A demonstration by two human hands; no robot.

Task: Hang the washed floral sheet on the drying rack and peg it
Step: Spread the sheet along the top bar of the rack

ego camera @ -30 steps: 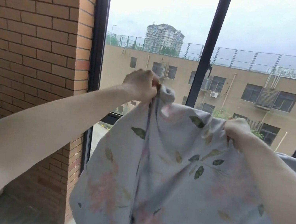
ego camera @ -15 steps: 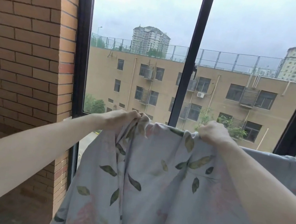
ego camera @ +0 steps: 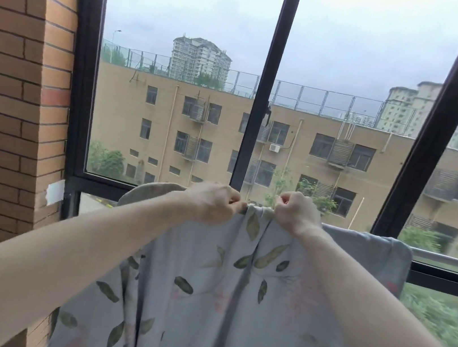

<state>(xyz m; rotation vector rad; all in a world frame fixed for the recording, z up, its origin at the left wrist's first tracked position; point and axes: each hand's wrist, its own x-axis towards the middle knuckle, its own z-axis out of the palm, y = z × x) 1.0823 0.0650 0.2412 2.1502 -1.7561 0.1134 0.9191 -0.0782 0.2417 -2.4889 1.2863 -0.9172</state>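
Observation:
The floral sheet [ego camera: 202, 303] is pale grey-blue with green leaves and faint pink flowers. It hangs down in front of me from its top edge. My left hand [ego camera: 213, 203] pinches that top edge at the centre. My right hand [ego camera: 296, 213] grips the same edge a little to the right, fingers curled round the cloth. The two hands are close together. More of the sheet spreads right to a rounded corner [ego camera: 397, 249], draped over a grey rail [ego camera: 452, 260] of the drying rack. No pegs are visible.
A brick pillar [ego camera: 14, 111] stands at the left. Dark window frames [ego camera: 261, 95] run up behind the sheet, with a beige building outside. A white tag [ego camera: 55, 192] sticks to the frame by the pillar.
Both hands have come down and closer together along the sheet's top edge. The sheet's right part now lies over the rail.

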